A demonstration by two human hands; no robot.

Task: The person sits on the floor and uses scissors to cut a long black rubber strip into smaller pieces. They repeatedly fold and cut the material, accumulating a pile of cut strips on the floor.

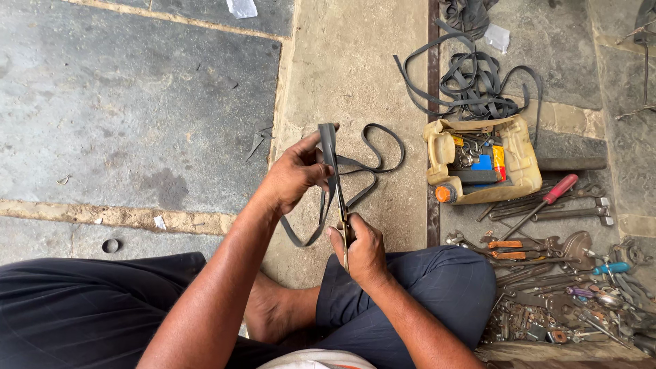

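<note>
The left hand (295,174) is up in front of the person and pinches the top of a long, thin strip of black rubber (329,147), like a piece cut from a tyre tube. The fingers are closed tight on it. The strip hangs down from that hand in a loop, and more of it curls away on the stone floor (137,109) to the right of the hand.

The right hand (361,249) is lower, just above the knee. It is closed around a pair of metal scissors (344,225). The blades point up along the rubber strip and touch it.

The person sits cross-legged in dark trousers, with a bare foot (273,311) showing between the legs.

Farther right lies a pile of more black rubber strips (478,89). Just below the pile is a cut-open cream plastic can (523,160) full of small bits. Near it, a screwdriver with a red handle (547,198) lies on the floor, and many old metal tools (567,294) are spread out by the right knee.
</note>
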